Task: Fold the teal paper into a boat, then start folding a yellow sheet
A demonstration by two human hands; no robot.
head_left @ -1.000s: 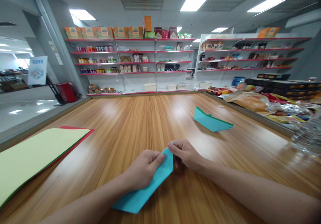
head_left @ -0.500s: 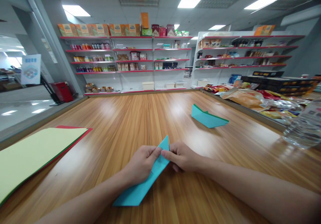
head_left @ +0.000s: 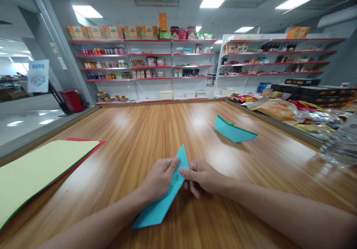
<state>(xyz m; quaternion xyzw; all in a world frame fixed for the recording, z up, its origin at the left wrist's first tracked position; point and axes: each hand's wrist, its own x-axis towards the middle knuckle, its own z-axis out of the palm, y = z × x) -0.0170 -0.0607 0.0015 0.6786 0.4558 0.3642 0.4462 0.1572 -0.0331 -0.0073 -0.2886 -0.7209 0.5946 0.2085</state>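
1. Head view, the grip: the left hand (head_left: pixel 160 178) is closed around the long edge of the blue paper (head_left: pixel 170 200), thumb flat on its face. The right hand (head_left: pixel 205 176) pinches the opposite edge, thumb in front and forefinger behind, its lower fingers loosely curled off the sheet.
2. Head view, the place: the folded blue paper slants between both hands, above the near middle of the table (head_left: pixel 139 130), its point up and away.
3. Head view, doing it well: the left hand is best kept firm but light, so that the layers do not slip. The right thumb should press evenly along the edge; too hard a pinch could crumple it. Matching the edges before pressing probably gives a sharper crease.
4. Head view, the count: two hands, one blue paper, one blue-and-green paper boat (head_left: pixel 234 132), one pile of sheets (head_left: pixel 50 159) showing three colours (yellow, green, red), and one clear bottle (head_left: pixel 338 148) at the right.
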